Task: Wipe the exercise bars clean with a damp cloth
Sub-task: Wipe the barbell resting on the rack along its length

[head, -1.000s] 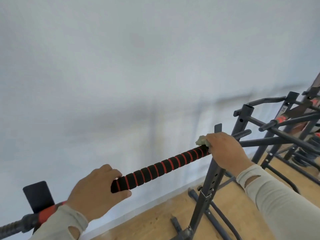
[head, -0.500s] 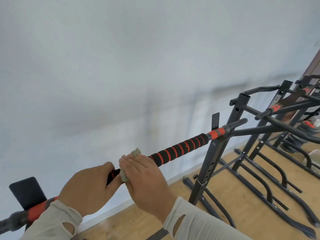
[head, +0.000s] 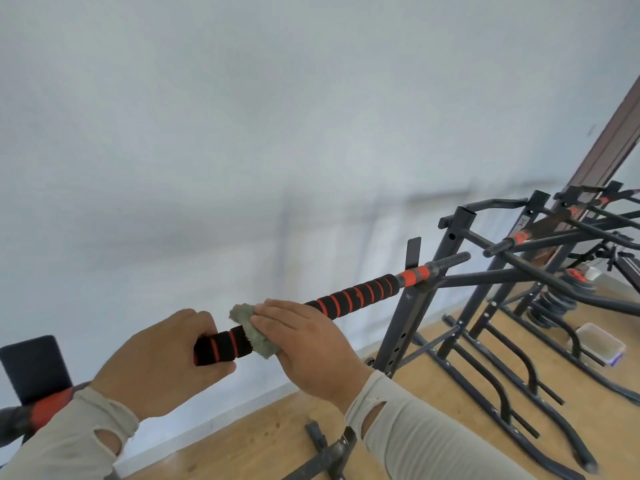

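1. Gripping bar [head: 349, 299] foam with left hand [head: 162, 362], steadying.
2. Wrapping cloth [head: 251, 329] round bar with right hand [head: 304, 344], just beside left.
3. Running up-right toward rack [head: 408, 323]; unwiped length lying beyond right hand.

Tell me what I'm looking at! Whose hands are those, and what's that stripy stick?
The camera sits on a person's head, so you see their own two hands from above. The stripy stick is an exercise bar with black and red foam padding, resting on a metal rack. The left hand grips the bar. The right hand wraps a grey cloth around the bar to wipe it. More racks stand on the wooden floor to the right.
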{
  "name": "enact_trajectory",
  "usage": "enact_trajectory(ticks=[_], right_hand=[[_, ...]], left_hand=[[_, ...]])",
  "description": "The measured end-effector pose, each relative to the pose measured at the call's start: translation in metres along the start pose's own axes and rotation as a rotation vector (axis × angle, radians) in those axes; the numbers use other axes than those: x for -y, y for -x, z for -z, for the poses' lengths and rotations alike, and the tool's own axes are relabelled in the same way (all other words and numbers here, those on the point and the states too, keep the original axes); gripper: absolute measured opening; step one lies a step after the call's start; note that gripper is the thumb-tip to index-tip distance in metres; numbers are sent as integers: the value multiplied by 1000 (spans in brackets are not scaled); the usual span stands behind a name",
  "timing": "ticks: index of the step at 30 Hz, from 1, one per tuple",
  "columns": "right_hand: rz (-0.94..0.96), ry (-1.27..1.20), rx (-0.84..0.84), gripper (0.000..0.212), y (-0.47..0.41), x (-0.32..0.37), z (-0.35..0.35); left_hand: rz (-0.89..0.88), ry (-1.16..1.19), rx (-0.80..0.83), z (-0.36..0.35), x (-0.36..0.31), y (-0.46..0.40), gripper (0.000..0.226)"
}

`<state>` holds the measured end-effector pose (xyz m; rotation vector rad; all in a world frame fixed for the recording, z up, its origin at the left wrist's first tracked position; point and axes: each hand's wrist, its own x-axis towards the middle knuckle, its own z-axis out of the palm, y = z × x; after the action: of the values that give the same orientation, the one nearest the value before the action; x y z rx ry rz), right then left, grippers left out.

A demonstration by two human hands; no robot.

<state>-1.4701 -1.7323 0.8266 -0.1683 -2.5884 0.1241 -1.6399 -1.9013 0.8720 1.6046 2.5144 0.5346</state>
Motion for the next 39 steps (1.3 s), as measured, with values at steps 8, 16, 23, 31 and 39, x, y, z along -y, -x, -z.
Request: enact_trajectory(ticks=[8,16,23,31,39], right_hand=[[-403,357,54,48,47,-114,77],[-678,280,-94,31,52,-103,54],[-263,22,-246,39,-4,53,-28],[-41,83,-148,42,-5,41,-21],[-8,65,-137,39,1,13,-6]], left_hand=[[25,-64,51,2,5,-3,41],[61,-70,111,3,5,-16,51],[29,-61,98,3,3,-18,49],[22,-278,-50,-5,5,9,54],[119,-308,-190,-20,5,12,23]])
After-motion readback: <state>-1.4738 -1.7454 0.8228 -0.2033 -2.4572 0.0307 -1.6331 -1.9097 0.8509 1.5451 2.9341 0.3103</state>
